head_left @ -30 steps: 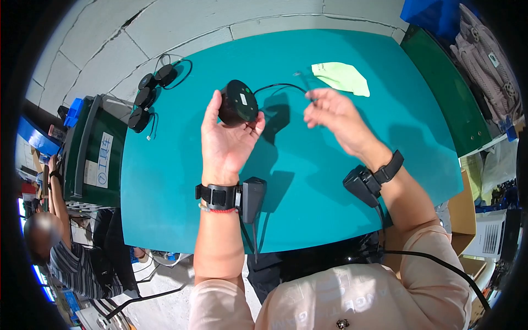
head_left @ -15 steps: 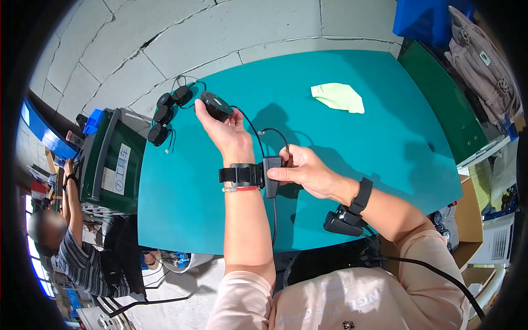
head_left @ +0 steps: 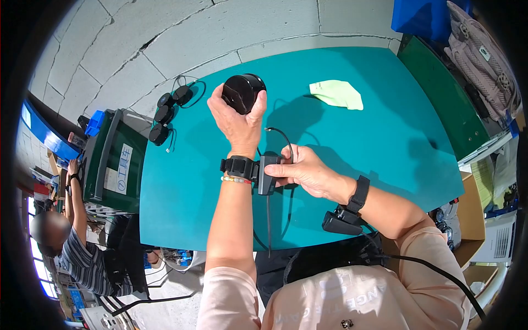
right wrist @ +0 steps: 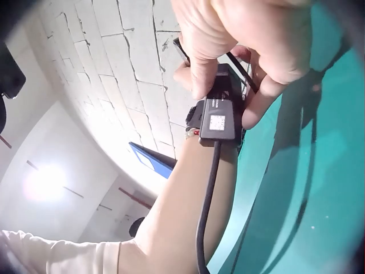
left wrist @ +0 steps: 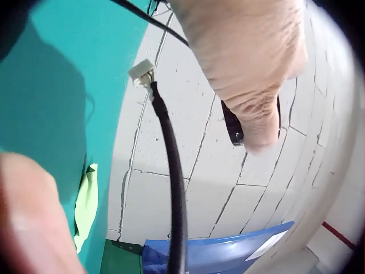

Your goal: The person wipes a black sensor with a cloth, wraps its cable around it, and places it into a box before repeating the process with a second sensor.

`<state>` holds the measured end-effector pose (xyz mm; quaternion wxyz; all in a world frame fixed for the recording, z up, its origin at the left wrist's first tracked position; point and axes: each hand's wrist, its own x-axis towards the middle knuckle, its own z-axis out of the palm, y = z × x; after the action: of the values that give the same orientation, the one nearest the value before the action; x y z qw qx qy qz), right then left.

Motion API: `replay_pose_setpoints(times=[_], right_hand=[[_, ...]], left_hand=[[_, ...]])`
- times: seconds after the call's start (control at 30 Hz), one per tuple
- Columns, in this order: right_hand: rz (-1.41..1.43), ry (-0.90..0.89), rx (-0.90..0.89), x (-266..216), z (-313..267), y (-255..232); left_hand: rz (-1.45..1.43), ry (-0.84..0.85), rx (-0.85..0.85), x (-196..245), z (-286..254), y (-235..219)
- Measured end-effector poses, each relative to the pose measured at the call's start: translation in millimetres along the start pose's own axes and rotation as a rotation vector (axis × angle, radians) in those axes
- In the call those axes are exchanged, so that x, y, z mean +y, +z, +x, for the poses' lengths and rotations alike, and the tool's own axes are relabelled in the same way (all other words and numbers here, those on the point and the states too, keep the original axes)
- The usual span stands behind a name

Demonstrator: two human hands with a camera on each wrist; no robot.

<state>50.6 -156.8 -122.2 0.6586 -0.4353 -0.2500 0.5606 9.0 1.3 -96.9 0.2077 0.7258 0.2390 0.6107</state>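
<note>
My left hand grips a black round puck-shaped device above the table, its glossy side turned toward the head camera. The right hand pinches the black wrist camera box on my left wrist, thumb on its front face. Seen from the right wrist, thumb and fingers straddle that camera box. A thin black cable rises out of the right hand, its free end carrying a small white connector. Part of the device is hidden behind the left fingers in the left wrist view.
Several similar black round devices with cables lie at the teal table's back left. A lime-green cloth lies at the back right. Left of the table stand a dark green cart and another person. A block wall runs behind.
My right hand has come from over the table, with the cable, to the left wrist camera box. The left hand has turned the device over, so its labelled face no longer shows.
</note>
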Motion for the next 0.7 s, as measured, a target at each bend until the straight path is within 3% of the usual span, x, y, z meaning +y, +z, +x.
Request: replay_pose_setpoints(times=[0.07,0.1,0.17,0.27,0.33,0.43,0.5,0.6,0.7], right_hand=[[-0.055,0.01,-0.017,0.4,0.0,-0.7],[-0.055,0.01,-0.017,0.8,0.2,-1.6],[-0.073,-0.006,-0.071,1.0,0.8,-3.7],[-0.073,0.003,-0.177,-1.6,-0.8,-2.3],[-0.099,-0.013,-0.197,-0.8,1.4,-4.1],[-0.166,-0.144,-0.132,-8.3,8.0,-13.2],[-0.305,-0.24,-0.017,-19.8,13.4,-28.8],[-0.536,-0.445,0.138,-40.2,18.5,-51.3],[-0.435,-0.457,0.26,-59.7,21.3,-81.0]], left_hand=[[0.169,0.163,0.006,1.3,1.8,-2.1],[0.168,0.163,0.006,1.2,1.4,-1.1],[-0.251,-0.181,0.039,1.4,0.6,2.5],[-0.546,-0.544,0.146,2.8,2.9,-10.0],[-0.594,-0.639,0.172,11.6,4.6,-25.3],[-0.702,-0.708,0.16,11.6,0.4,-47.6],[-0.778,-0.769,-0.018,-0.8,-6.5,-59.9],[-0.786,-0.748,-0.123,-9.5,-18.3,-68.2],[-0.823,-0.796,-0.167,2.2,-20.4,-72.3]])
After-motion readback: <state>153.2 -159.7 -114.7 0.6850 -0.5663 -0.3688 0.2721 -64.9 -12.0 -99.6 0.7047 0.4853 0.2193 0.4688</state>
